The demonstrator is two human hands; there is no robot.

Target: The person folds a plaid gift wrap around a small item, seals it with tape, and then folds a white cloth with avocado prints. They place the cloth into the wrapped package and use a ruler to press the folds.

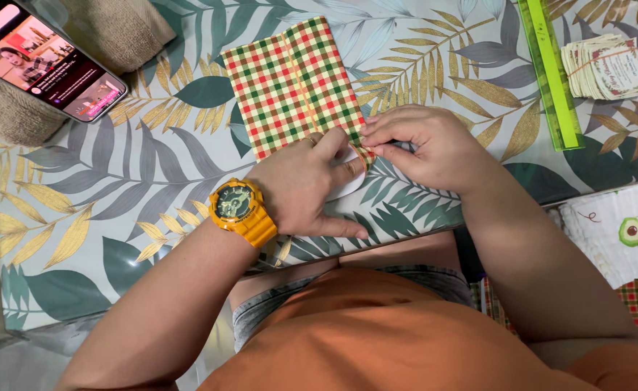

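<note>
Fingers (377, 137) on plaid folded paper (294, 83)

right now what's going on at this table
A person seated at a leaf-print tablecloth works on a red, green and cream plaid sheet. The left hand, with a yellow wristwatch, presses down on the sheet's near edge over a white round piece. The right hand pinches the sheet's near right corner. A green ruler, a banded stack of small cards and a propped phone lie further off.

Orange shirt (399, 340), grey shorts (261, 315), chunky yellow wristwatch (241, 209), bare forearms.
</note>
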